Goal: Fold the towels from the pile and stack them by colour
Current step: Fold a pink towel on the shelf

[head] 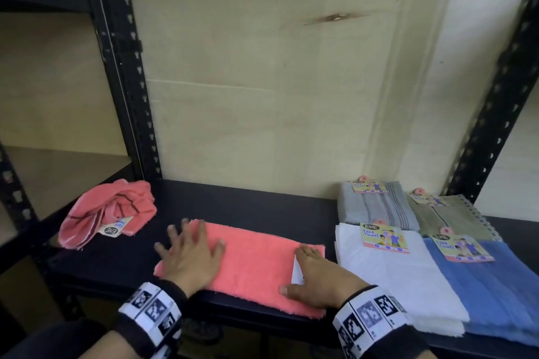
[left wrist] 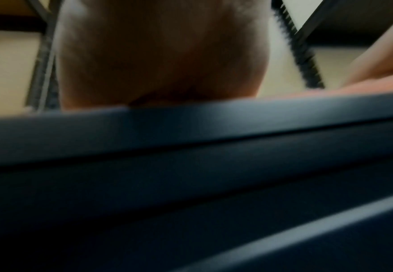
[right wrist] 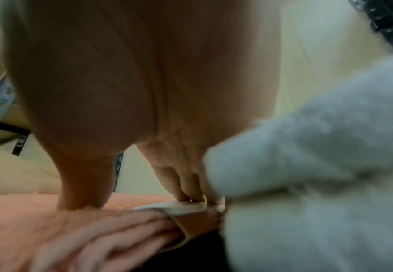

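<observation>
Four folded terry towels, grey [head: 376,210], olive [head: 449,217], white [head: 390,268] and blue [head: 490,285], already lie on the black shelf [head: 248,201]. Left hand [head: 189,256] and right hand [head: 318,274] press flat, fingers straight, on the half-folded coral towel [head: 253,259]; a crumpled coral towel [head: 108,210] awaits folding.

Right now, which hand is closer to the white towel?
Right. The right hand rests on the pink towel's end beside the white towel; the left hand presses the far end.
</observation>
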